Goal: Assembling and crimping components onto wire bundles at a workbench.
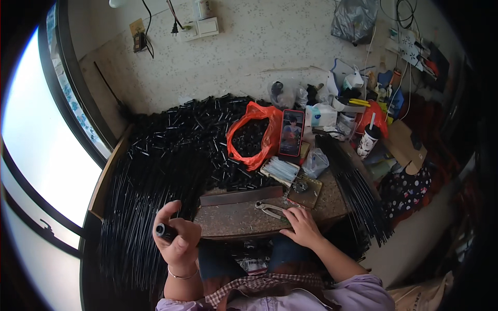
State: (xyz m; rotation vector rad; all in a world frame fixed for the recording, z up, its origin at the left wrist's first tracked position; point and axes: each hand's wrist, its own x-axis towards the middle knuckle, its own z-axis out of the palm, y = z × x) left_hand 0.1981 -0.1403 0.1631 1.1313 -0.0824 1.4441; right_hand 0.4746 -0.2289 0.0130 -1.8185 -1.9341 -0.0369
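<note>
My left hand [178, 241], raised at the left in front of the table edge, is closed around a short black tube [166, 232] whose round end faces up. The index finger curls above it. At the table's front edge my right hand [305, 228] has its fingers over the handles of metal pincers [268, 208]. The pincers' jaws point left, and the fingers partly hide the handles. Just beyond lies a long dark flat bar [241, 196]. A bundle of pale thin strips [280, 169] rests behind the pincers, beside a small board [305, 193].
Black tubes [181, 124] are heaped at the back left, above long thin black rods [140, 223]. A red plastic bag [267, 150] of small black parts stands beside a propped phone [292, 132]. More rods [358, 192] hang over the right edge, near a patterned cup [368, 141].
</note>
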